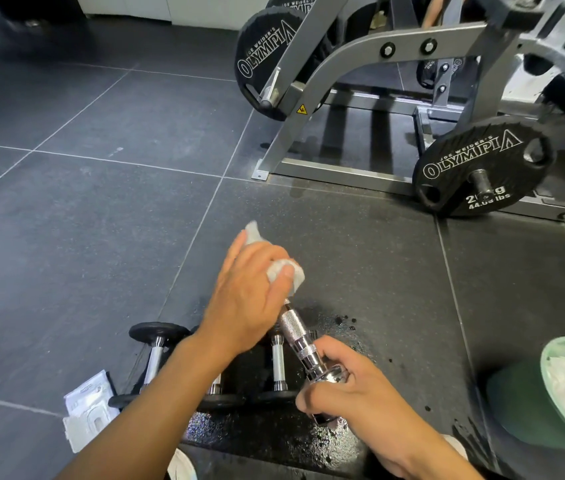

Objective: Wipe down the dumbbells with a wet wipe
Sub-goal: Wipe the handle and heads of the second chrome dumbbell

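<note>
A chrome dumbbell handle (295, 329) with a knurled grip is held tilted above the floor. My right hand (350, 393) grips its near end. My left hand (250, 296) is closed over its far end with a crumpled white wet wipe (286, 270) pressed around that end, which is hidden. Below my arms, two small dumbbells with black plates lie on the floor: one on the left (154, 358) and one in the middle (277, 363), partly covered by my left forearm.
A wet patch (274, 434) shines on the dark rubber floor near me. A white wipe packet (88, 408) lies at lower left. A green bowl (551, 365) holding white wipes stands at right. A grey weight machine (343, 171) with black Olympia plates (478, 168) fills the upper right.
</note>
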